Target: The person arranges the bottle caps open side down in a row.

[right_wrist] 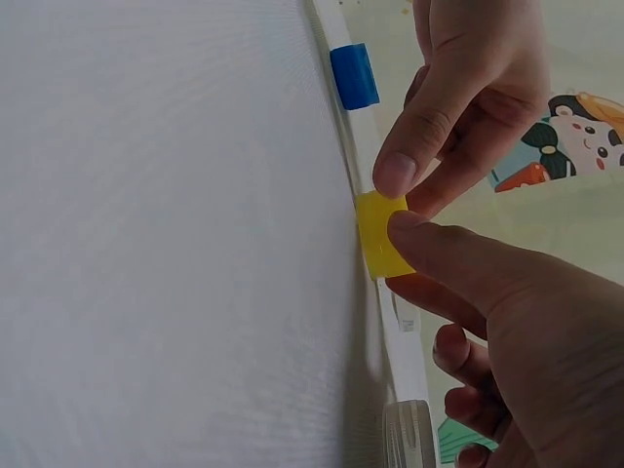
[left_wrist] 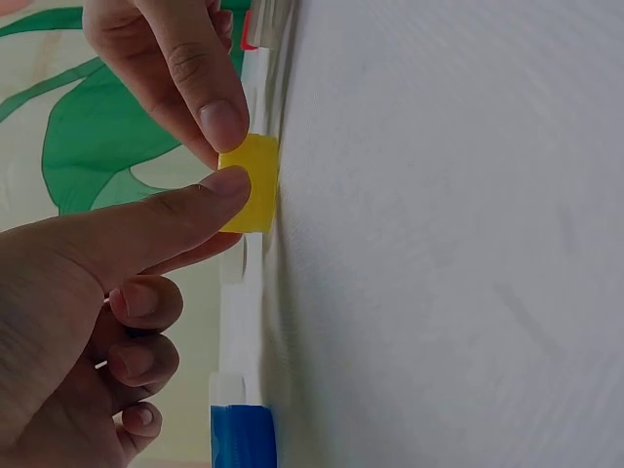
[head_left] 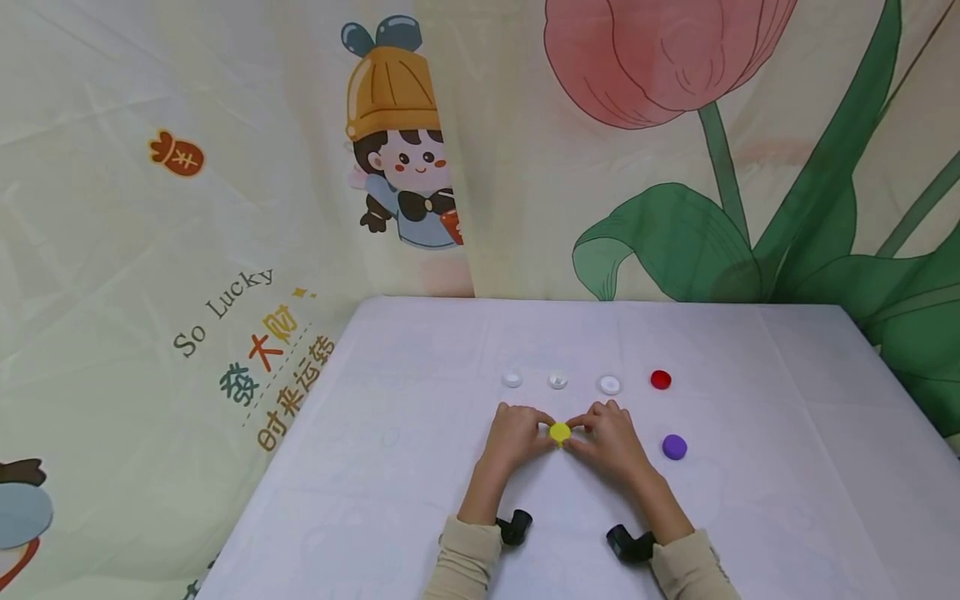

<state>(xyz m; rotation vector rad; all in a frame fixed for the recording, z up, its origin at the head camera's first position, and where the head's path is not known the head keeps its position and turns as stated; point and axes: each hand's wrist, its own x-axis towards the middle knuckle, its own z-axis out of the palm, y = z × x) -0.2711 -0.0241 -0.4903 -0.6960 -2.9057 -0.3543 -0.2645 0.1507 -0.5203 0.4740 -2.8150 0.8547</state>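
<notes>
A yellow bottle cap (head_left: 560,432) is held between both hands, close over the white table. My left hand (head_left: 514,435) pinches its left side, thumb in front and index finger behind. On its right side, the thumb and index finger of my right hand (head_left: 609,442) pinch it. In the left wrist view, the left thumb overlaps the front of the yellow cap (left_wrist: 257,185), and the left hand's other fingers are curled. A blue cap (right_wrist: 354,77) stands to the left, hidden behind the left hand in the head view.
Three white caps (head_left: 512,378) and a red cap (head_left: 661,380) form a row behind the hands. A purple cap (head_left: 674,447) lies right of the right hand. In the right wrist view, a clear ribbed piece (right_wrist: 409,434) shows. A printed cloth (head_left: 510,167) hangs behind the table (head_left: 787,500).
</notes>
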